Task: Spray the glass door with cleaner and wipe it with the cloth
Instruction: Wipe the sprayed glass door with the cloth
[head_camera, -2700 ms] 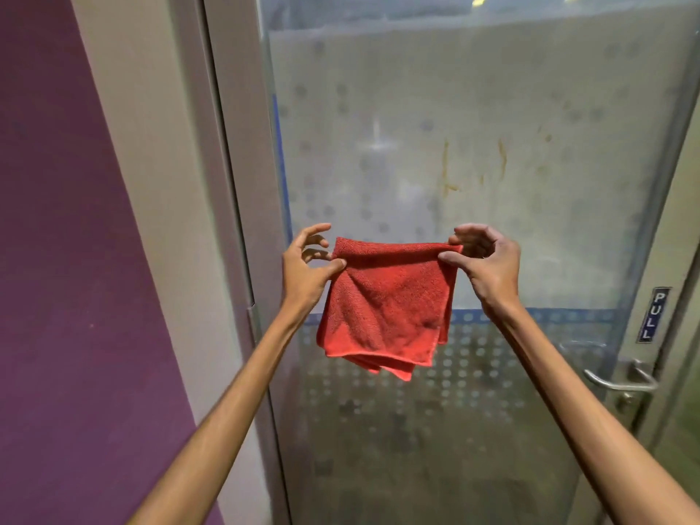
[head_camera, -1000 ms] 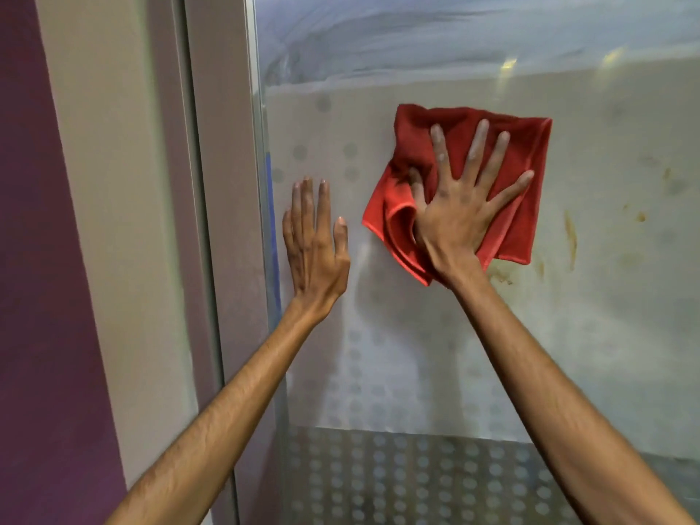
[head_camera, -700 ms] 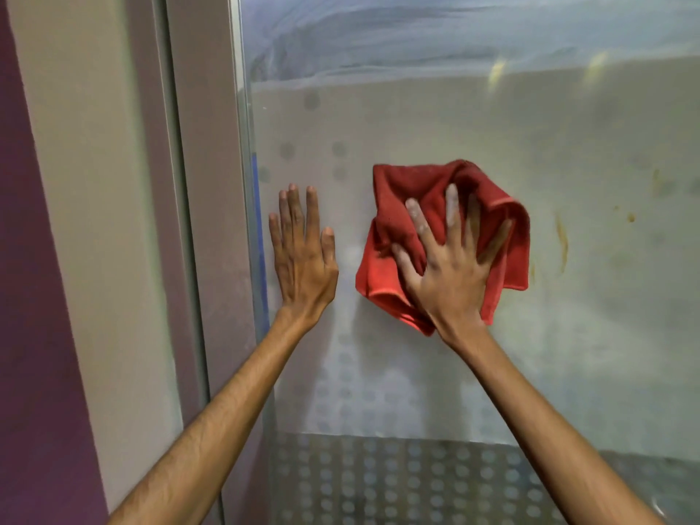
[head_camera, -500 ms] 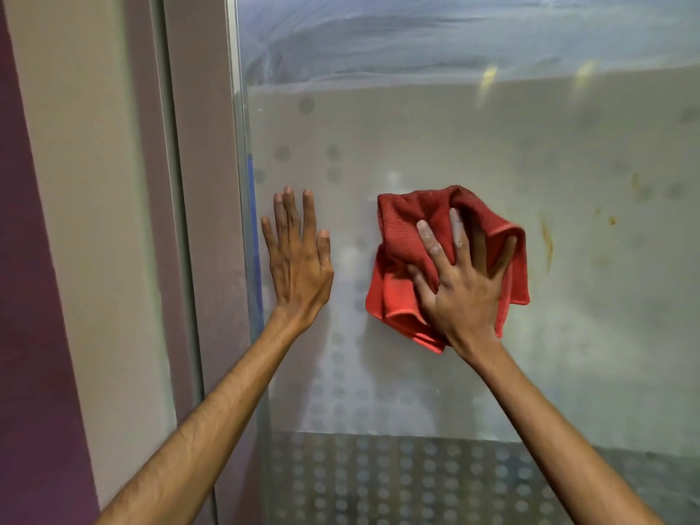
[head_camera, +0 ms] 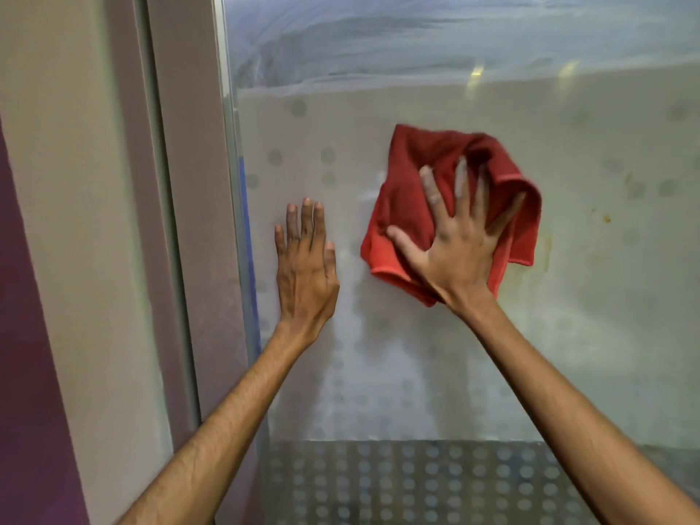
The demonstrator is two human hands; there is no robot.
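Red terry cloth [head_camera: 447, 206] sits bunched right of centre in the frame, pinned flat against the frosted glass door [head_camera: 606, 297] by the right hand [head_camera: 460, 255]. That hand is not clenched: its fingers are splayed over the folds and the palm presses the fabric to the pane, probably so that a wide patch of cloth rubs at once. The left hand [head_camera: 305, 270] lies open and empty on the glass just left of the cloth, close to the door's edge, fingers together and pointing up; it looks like a brace to steady the door against the pressure of wiping. Brownish marks [head_camera: 606, 217] show on the glass to the right of the cloth, not yet reached. No spray bottle or other container is in view, so nothing can be said of contents.
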